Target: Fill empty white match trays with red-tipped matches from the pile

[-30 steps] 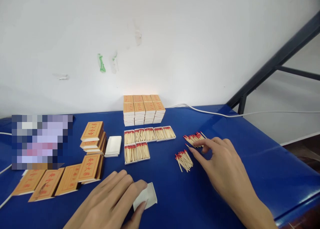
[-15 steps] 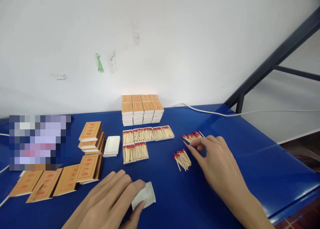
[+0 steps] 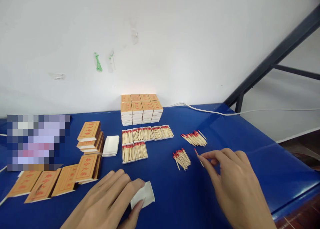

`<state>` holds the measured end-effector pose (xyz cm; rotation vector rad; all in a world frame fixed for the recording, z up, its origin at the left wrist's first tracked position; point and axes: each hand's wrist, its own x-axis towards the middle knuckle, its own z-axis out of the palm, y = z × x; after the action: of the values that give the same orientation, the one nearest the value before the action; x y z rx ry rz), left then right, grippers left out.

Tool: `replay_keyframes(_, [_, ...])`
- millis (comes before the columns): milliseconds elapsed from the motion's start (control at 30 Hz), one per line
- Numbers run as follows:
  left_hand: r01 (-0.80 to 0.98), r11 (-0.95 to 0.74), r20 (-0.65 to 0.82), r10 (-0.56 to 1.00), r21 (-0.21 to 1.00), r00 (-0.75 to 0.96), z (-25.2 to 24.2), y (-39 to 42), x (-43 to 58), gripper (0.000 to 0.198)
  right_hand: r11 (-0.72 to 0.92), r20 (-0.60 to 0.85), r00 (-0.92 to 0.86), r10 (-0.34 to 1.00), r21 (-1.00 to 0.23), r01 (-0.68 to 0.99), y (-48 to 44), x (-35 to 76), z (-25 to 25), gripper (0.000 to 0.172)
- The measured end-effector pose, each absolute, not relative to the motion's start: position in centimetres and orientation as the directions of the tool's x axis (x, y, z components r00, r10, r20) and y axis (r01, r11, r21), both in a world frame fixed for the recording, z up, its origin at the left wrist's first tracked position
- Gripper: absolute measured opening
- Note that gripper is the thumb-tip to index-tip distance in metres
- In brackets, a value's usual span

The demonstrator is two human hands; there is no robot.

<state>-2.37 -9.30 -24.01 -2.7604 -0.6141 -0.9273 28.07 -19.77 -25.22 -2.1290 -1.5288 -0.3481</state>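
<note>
Fingers of the right hand pinch a thin red-tipped wooden match; left hand flat.

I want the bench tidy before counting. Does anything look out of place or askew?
Two loose match heaps lie on the blue table outside the trays: one far, one near. The right hand pinches a single match. The flat sleeves fan out unevenly.

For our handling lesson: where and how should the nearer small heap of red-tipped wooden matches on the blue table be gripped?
Grip the nearer small heap of red-tipped wooden matches across the pale wooden shafts, probably from above, fingers on both long sides. The sticks lie flat and roughly parallel, red heads toward the far left, so a sideways pinch gathers them. The right hand is closest.
</note>
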Motion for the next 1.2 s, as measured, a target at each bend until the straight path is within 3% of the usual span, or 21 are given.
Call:
replay_keyframes(200, [0.440,-0.898,0.604,0.332,-0.034,0.724,-24.3,-9.3,-2.3,0.029,-0.209,0.398,0.357,0.845,-0.368,0.906,-18.4,25.9,-24.4,0.045])
replay_keyframes(400, [0.433,-0.901,0.591,0.328,-0.039,0.737,-24.1,-9.3,-2.4,0.030,-0.208,0.377,0.375,0.847,-0.416,0.885,-17.3,24.9,-24.1,0.049])
replay_keyframes(800, [0.429,-0.903,0.595,0.347,0.004,0.725,-23.7,-9.2,-2.3,0.030,-0.317,0.410,0.404,0.818,-0.266,0.911,-17.8,24.6,-25.3,0.071])
replay_keyframes(1067, [0.432,-0.902,0.571,0.358,0.006,0.739,-23.5,-9.4,-2.2,0.028,-0.212,0.274,0.351,0.895,-0.431,0.877,-17.1,24.8,-25.4,0.027])
replay_keyframes(1200, [0.427,-0.904,0.566,0.353,0.002,0.745,-23.6,-9.5,-2.1,0.028,-0.215,0.224,0.357,0.907,-0.483,0.849,-17.4,25.0,-25.1,0.018])
